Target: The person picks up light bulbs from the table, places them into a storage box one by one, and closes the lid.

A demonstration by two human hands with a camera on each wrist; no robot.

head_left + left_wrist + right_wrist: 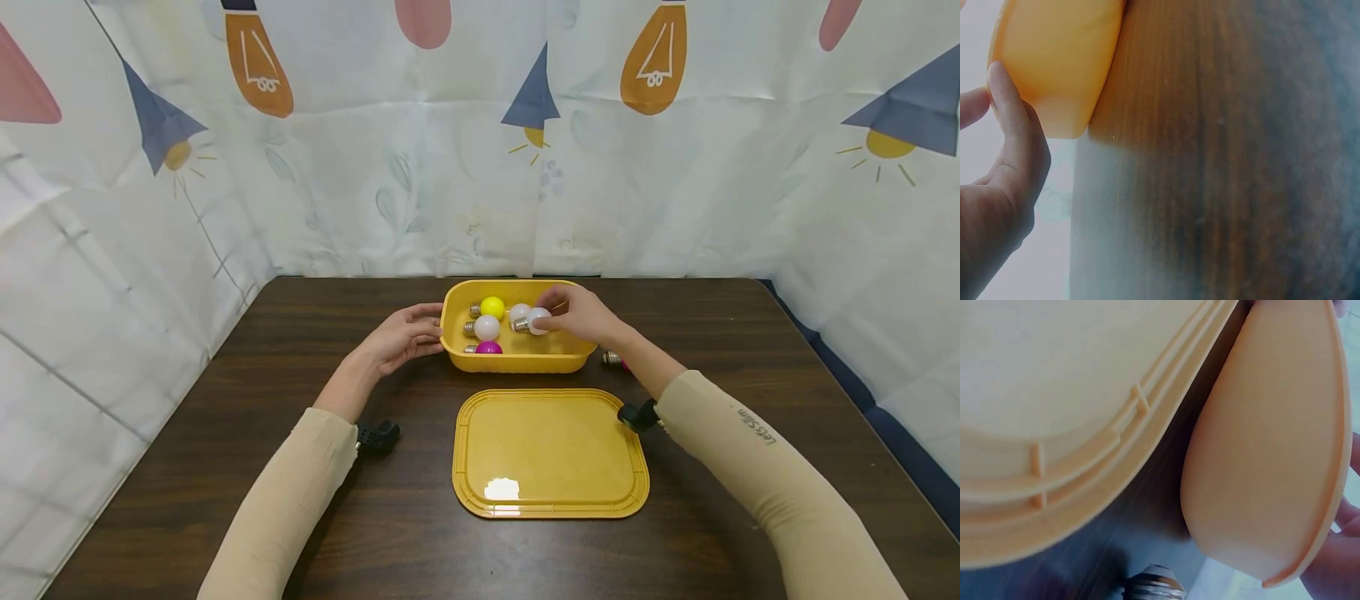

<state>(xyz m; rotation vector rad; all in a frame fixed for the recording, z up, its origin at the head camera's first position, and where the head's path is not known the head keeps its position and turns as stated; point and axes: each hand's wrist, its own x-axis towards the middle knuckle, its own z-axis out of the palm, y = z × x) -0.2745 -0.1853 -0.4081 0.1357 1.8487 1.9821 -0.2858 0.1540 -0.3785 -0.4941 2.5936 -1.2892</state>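
Observation:
A yellow plastic container (517,364) holds several light bulbs. Inside its left part lie a yellow bulb (492,307), a white bulb (487,327) and a magenta bulb (489,347). My right hand (581,312) pinches another white bulb (538,321) over the container, its metal screw base turned left. Just behind that one sits a further white bulb (519,312). With fairly straight fingers, my left hand (405,337) touches the container's left side; the left wrist view shows a fingertip (1000,81) against the outer wall. The right wrist view hides the held bulb behind the container wall (1266,444).
A flat yellow tray (551,450) lies in front of the container on the dark wooden table (375,517). Right of the container, a magenta bulb (613,359) is partly hidden by my right forearm. A printed curtain (465,192) hangs behind the table.

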